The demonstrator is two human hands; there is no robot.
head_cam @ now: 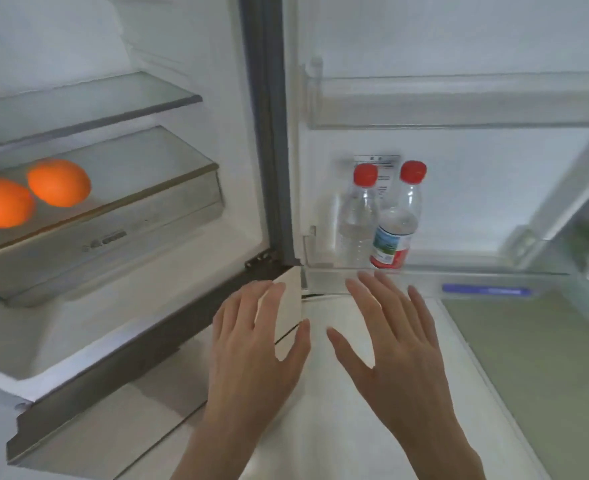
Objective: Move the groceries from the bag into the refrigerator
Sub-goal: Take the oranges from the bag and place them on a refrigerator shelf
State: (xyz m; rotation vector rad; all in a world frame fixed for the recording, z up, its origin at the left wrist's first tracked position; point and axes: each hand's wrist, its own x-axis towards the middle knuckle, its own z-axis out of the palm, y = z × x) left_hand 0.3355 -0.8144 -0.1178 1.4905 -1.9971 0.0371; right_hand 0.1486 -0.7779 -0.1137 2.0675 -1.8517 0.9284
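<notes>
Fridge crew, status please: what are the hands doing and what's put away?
Left hand and right hand both open, empty. Two oranges on shelf, two water bottles in lower door bin. Bag not in view, nothing blocking.

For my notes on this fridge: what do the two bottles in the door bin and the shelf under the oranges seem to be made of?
The two bottles look like thin clear plastic: see-through ribbed walls, matte red screw caps, one with a printed label. The shelf under the oranges appears to be glass, smooth and slightly reflective, with a grey, possibly metal-look front trim.
</notes>
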